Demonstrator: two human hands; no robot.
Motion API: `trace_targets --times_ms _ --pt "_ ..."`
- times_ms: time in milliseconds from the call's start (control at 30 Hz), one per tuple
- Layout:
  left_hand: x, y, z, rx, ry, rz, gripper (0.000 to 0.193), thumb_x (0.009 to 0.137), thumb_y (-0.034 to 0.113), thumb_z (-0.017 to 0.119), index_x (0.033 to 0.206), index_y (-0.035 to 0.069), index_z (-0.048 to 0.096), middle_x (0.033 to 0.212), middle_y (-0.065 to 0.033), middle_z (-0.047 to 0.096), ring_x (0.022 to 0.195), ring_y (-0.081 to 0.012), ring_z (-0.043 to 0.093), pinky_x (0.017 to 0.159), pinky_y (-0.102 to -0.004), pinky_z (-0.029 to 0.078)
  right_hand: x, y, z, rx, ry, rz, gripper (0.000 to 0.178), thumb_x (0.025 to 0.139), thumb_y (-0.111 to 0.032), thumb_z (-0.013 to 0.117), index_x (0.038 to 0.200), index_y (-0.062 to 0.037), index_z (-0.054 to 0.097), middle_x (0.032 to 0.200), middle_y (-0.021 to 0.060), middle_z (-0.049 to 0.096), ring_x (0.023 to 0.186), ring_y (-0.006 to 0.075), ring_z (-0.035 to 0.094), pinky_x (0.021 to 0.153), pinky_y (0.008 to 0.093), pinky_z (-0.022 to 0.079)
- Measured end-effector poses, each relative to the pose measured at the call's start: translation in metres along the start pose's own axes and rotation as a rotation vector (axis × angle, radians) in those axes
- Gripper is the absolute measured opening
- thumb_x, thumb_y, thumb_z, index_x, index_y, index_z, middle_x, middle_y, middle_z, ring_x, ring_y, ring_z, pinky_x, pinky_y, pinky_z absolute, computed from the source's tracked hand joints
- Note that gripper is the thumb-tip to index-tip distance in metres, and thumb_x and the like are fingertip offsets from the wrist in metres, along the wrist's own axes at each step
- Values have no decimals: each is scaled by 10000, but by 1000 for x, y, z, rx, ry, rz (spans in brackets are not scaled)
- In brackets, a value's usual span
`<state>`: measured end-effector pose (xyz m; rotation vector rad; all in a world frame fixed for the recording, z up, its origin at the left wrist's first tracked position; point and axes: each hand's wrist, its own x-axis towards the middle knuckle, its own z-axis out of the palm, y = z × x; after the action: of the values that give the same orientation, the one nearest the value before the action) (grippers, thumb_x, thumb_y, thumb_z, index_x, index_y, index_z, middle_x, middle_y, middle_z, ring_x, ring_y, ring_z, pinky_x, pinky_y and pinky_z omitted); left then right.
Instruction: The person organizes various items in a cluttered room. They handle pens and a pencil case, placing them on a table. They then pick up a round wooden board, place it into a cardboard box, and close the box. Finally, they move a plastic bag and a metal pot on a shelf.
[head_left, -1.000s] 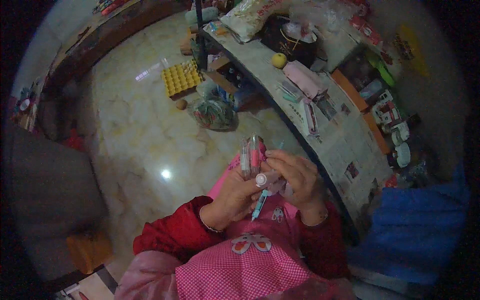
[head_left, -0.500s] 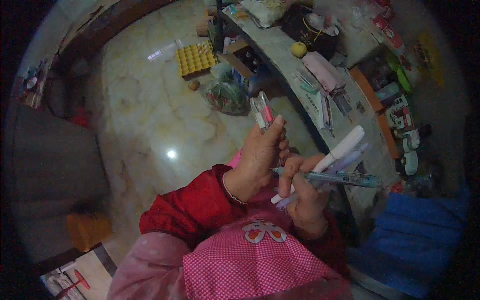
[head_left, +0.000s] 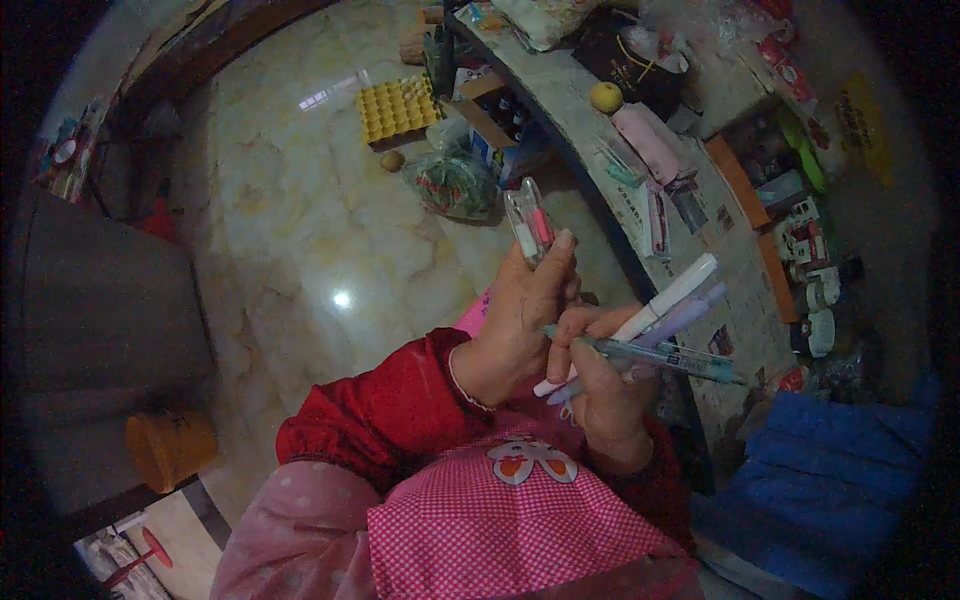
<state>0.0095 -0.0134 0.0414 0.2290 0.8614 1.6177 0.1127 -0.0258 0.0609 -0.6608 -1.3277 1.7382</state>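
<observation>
Swung up from hanging point-down beneath the hands a second ago, the teal pen (head_left: 690,362) now slants across the right hand (head_left: 607,390). That hand also grips a white pen (head_left: 670,296) and a purple pen (head_left: 690,313), fanned out apparently so that the barrels stay apart. The left hand (head_left: 510,325) is folded around two clear-ended pens (head_left: 530,225), thumb along them, probably to keep the pair together. Farther off, the tabletop (head_left: 550,86) carries a pink pouch (head_left: 650,143) beside a yellow fruit (head_left: 606,97); beyond its edge, a greenish plastic bag (head_left: 452,187) and a yellow egg tray (head_left: 398,112) rest on the floor (head_left: 290,220).
</observation>
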Motion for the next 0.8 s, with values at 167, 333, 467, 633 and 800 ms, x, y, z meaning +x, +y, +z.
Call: trace_targets --times_ms 167,333,467,633,800 --pt "2 -2 -11 -47 -53 -94 239 926 289 562 885 100 420 696 -6 424 592 -103 420 506 -262 399 -2 2 6 63 95 34 233 794 97 511 929 -69 418 820 164 545 578 173 534 519 269 458" --pt "6 -7 -9 -74 -21 -114 236 925 288 562 871 100 430 690 0 420 586 -105 418 495 -261 391 -4 10 2 153 157 60 246 777 126 515 936 -47 442 834 178 565 557 183 542 505 273 473" --pt "14 -10 -25 -33 3 -105 234 918 298 570 863 108 444 695 9 417 576 -95 393 476 -244 349 -9 13 -7 2 29 120 245 768 133 533 932 -38 469 842 194 588 574 186 571 511 287 501" --pt "17 -15 -27 -10 4 -109 273 906 352 576 838 116 459 678 26 421 589 -82 422 506 -233 373 -7 23 -9 65 88 189 165 822 60 559 955 -21 504 865 158 613 600 147 579 521 274 498" --pt "13 -10 -24 -19 53 -120 218 917 285 574 896 96 468 689 22 388 609 -87 381 509 -231 344 -7 15 -16 13 -34 124 41 858 -11 587 893 -17 567 795 92 630 600 103 579 512 236 471"
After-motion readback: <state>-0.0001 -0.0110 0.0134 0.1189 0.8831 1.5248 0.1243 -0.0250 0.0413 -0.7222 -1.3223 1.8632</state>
